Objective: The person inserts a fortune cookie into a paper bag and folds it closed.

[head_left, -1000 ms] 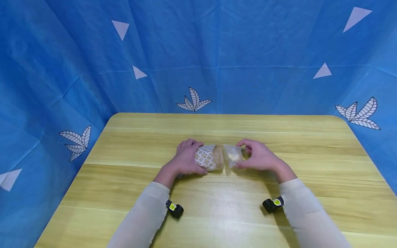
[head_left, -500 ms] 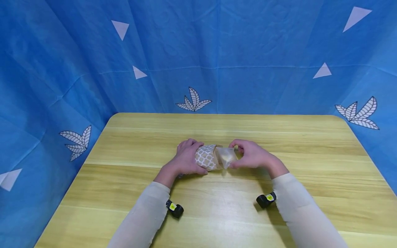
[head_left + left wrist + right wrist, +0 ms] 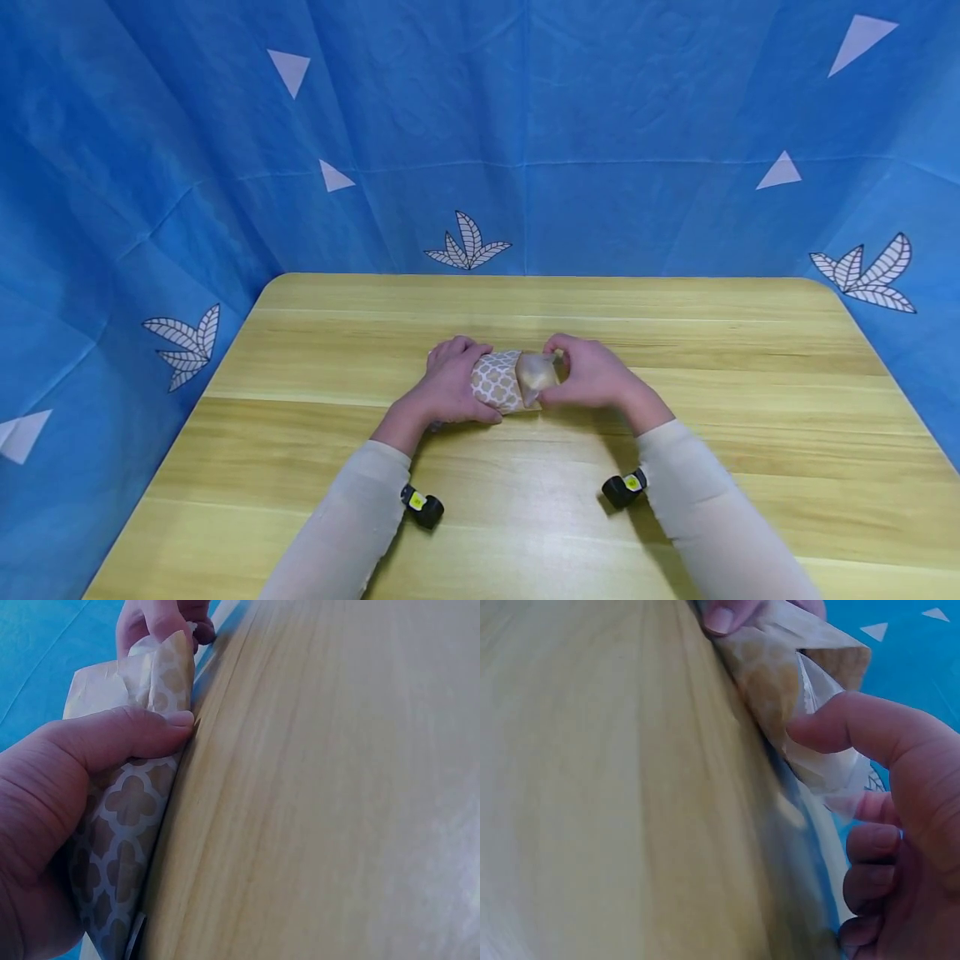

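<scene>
The small clear packet (image 3: pixel 534 373) sits at the open mouth of the patterned paper bag (image 3: pixel 497 383), its inner end apparently just inside, pinched between the thumb and finger of the right hand (image 3: pixel 588 373), which is the nearer of the two and lies to the packet's right. The bag's long axis runs left to right, mouth toward that hand, and the left hand (image 3: pixel 452 385) clasps its other end, thumb across the near side. Beneath is a wood-grain tabletop (image 3: pixel 712 333), backed by a blue cloth (image 3: pixel 637 100) with white triangles and leaf prints.

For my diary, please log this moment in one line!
left fingers: hold patterned bag; right fingers: pinch translucent pouch; pouch: at bag's mouth
</scene>
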Tool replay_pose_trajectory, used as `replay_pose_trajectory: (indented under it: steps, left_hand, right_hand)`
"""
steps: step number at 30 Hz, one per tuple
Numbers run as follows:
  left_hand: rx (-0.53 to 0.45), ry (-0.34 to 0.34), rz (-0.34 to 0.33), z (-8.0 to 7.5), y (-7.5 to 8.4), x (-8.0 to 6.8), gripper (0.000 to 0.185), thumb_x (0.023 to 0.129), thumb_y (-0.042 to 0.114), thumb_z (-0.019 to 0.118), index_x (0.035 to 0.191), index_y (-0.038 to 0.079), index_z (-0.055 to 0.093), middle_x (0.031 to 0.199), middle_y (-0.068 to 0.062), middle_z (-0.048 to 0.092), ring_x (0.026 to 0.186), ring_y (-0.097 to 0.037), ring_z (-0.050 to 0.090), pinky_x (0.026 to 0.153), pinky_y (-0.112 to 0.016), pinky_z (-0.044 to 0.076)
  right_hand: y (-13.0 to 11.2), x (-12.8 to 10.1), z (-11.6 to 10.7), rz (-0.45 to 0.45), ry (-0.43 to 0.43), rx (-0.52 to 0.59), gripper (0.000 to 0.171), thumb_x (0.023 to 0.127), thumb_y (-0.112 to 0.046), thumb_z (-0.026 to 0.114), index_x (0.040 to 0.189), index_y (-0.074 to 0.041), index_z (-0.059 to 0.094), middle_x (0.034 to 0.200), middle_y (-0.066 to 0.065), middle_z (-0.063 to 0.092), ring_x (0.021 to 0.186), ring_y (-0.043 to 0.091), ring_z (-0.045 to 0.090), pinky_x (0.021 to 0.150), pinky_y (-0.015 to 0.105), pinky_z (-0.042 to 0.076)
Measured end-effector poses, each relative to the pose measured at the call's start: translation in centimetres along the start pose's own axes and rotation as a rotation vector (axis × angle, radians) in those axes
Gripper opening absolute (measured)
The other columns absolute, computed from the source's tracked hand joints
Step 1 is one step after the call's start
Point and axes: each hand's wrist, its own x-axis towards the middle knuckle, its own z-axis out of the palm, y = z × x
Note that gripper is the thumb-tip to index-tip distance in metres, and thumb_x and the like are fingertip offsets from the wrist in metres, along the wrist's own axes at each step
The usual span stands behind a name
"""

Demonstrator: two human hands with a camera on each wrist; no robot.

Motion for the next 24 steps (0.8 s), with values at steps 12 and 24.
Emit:
replay_pose_trajectory:
  steps: [12, 24]
  left_hand:
    - [0.005, 0.001, 0.006, -0.1, 0.1, 0.0, 0.107, 0.056, 0.049, 0.091, 0.146, 0.011, 0.048, 0.132, -0.007, 0.046, 0.124, -0.025, 0.039, 0.111, -0.047, 0.019]
    - [0.02, -0.004, 0.01, -0.2, 0.3, -0.1, 0.107, 0.058, 0.049, 0.091, 0.147, 0.01, 0.047, 0.134, -0.009, 0.045, 0.126, -0.027, 0.038, 0.111, -0.048, 0.019]
  right_hand:
    - [-0.2, -0.4, 0.6, 0.006, 0.039, 0.018, 0.08, 0.061, -0.056, 0.09, 0.124, -0.019, 0.056, 0.075, 0.005, 0.054, 0.061, 0.018, 0.046, 0.055, 0.036, 0.041]
    - [1.6, -2.1, -0.2, -0.004, 0.054, 0.141, 0.063, 0.08, -0.038, 0.084, 0.133, -0.014, 0.059, 0.065, -0.003, 0.029, 0.055, 0.015, 0.029, 0.066, 0.038, 0.037]
